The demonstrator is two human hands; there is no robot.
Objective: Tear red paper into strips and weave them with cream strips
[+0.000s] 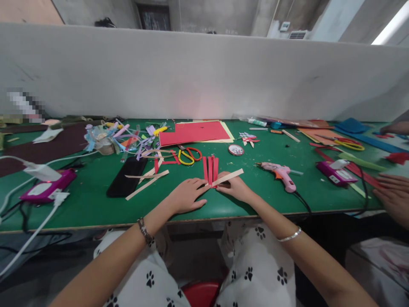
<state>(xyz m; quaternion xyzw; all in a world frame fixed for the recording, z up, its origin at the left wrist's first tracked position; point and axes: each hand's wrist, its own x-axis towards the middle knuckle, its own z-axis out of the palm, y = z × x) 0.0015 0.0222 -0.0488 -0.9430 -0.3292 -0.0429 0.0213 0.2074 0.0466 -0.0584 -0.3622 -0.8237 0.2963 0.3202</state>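
Observation:
In the head view, several red paper strips [210, 169] stand side by side at the table's near middle, with a pale beige paper strip [231, 175] crossing their lower ends at a slant. My left hand [188, 195] rests on the table, its fingertips pinning the strips' lower left side and its thumb held apart. From the other side my right hand [234, 187] is closed, its fingers gripping the beige strip where it meets the red ones. The exact contact under the fingers is hidden. Scissors [189, 156] with red and yellow handles lie just behind my left hand.
Red card sheets [198, 133] lie behind the strips. To the right are a pink glue gun [279, 172], a round tin [235, 149] and a purple power strip [337, 174]. A black phone [126, 177] and loose paper scraps sit left. Another person's hand [394, 194] is far right.

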